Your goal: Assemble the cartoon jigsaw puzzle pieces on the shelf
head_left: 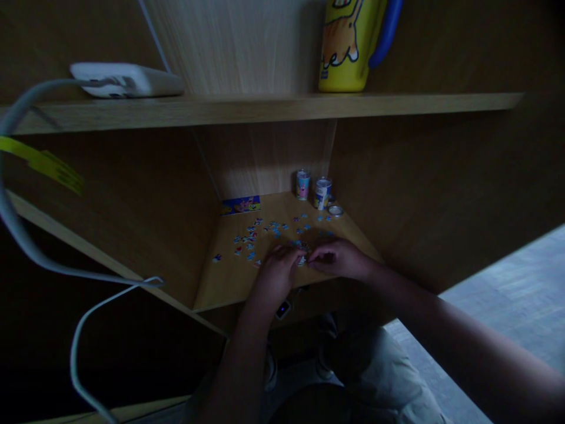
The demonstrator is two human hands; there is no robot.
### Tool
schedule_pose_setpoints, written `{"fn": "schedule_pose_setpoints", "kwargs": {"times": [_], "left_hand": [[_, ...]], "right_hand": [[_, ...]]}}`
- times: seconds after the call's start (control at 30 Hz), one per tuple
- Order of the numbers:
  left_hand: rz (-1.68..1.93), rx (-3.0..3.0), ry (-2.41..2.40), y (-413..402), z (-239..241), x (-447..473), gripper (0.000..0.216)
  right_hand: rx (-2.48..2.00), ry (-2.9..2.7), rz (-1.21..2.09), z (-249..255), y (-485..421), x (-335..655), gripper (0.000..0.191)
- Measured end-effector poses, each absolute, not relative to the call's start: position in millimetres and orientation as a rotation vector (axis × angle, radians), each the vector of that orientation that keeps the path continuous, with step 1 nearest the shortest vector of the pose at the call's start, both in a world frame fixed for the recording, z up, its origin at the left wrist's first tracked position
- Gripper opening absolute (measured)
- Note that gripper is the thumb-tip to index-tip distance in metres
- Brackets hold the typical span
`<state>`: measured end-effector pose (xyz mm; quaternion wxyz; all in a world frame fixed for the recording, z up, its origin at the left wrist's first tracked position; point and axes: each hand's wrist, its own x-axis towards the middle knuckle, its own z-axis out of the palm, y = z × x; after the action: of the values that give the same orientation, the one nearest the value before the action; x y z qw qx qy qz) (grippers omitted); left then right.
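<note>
My left hand [279, 266] is low over the front of the wooden desk, its fingers closed at the edge of a small pale puzzle piece [302, 260]. Opposite it, my right hand [339, 258] is curled into a pinch, with the fingertips close to that same piece. Whatever lies between the right fingertips is too small and dark to make out. A few joined or touching pieces [296, 242] lie just beyond the fingers. Loose blue and multicoloured jigsaw pieces [251, 235] are scattered to the left and behind the hands.
At the back stand two small printed tins [302, 185] [322, 193], a round metal lid [335, 211] beside them. A colourful picture card [241, 205] lies back left. Overhead, a shelf [247, 110] holds a yellow cup [344, 53] and a white device [128, 80] with a cable [26, 247].
</note>
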<state>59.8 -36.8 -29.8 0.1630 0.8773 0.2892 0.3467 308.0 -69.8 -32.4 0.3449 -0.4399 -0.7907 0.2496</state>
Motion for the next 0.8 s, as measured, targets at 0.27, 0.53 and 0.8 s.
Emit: {"fn": "schedule_pose_setpoints", "kwargs": {"times": [0.27,0.53,0.8], "left_hand": [[0.93,2.558,0.853,-38.3,-23.4,60.4,0.021],[0.894,2.612,0.853,-39.2,-23.3,61.7,0.019],[0.929,2.603,0.978,-40.0,-25.8,60.2,0.029]], "right_hand": [[-1.279,-2.103,0.417,-33.7,-70.8,305.1,0.014],[-1.309,-2.089,0.345,-35.3,-73.0,304.3,0.011],[-1.033,-2.231,0.244,-27.1,-78.9,304.3,0.03]]}}
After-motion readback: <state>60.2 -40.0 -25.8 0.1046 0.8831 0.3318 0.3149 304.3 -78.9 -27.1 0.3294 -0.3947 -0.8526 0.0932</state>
